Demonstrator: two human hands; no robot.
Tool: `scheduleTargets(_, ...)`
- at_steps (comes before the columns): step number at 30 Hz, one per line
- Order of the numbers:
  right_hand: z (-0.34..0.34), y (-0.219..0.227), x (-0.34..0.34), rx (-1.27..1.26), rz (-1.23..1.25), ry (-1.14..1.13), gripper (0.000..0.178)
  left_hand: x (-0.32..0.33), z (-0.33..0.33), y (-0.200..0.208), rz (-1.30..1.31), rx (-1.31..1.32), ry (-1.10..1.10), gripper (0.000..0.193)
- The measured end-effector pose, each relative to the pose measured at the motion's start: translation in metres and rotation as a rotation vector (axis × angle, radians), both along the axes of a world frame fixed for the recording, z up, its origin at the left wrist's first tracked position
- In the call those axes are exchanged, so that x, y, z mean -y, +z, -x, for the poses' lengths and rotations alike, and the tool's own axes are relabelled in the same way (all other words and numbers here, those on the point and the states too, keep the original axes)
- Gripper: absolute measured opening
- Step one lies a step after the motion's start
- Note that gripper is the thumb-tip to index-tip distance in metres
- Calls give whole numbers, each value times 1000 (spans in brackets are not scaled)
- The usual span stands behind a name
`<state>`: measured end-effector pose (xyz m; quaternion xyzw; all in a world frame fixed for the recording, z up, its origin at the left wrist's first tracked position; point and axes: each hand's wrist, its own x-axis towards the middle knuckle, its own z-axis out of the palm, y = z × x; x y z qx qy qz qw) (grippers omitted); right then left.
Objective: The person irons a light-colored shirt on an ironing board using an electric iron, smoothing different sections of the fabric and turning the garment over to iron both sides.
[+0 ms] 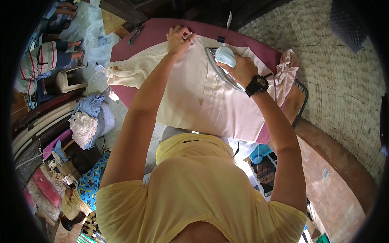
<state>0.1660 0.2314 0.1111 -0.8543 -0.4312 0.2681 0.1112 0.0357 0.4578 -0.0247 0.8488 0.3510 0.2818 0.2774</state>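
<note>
A cream shirt (178, 97) lies spread over a maroon ironing board (162, 30), its sleeves reaching toward both sides. My left hand (179, 39) is at the far edge of the shirt, fingers pinched on the fabric. My right hand (242, 69), with a black watch on the wrist, is wrapped round the handle of a clothes iron (224, 56), white and pale blue on top. The iron's soleplate rests on the shirt to the right of its middle, beside a row of buttons. My palm hides part of the iron's handle.
A small dark tool (135, 35) lies on the board's far left corner. Bundled clothes (91, 121) are piled at the left, near a beige stool (71, 81). Other people sit at the far left and lower left. A stone-textured wall (320, 81) stands to the right.
</note>
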Motion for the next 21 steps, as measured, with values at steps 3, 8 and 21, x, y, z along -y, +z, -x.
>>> scheduleTargets(3, -2, 5, 0, -35, -29, 14, 60, 3, 1, 6, 22, -31, 6, 24)
scheduleTargets(8, -9, 9, 12, 53, 85, 28, 62, 1, 2, 12, -215, -16, -77, 18)
scheduleTargets(21, -12, -2, 29, 79, -80, 73, 58, 20, -8, 56, -586, -523, -777, 44)
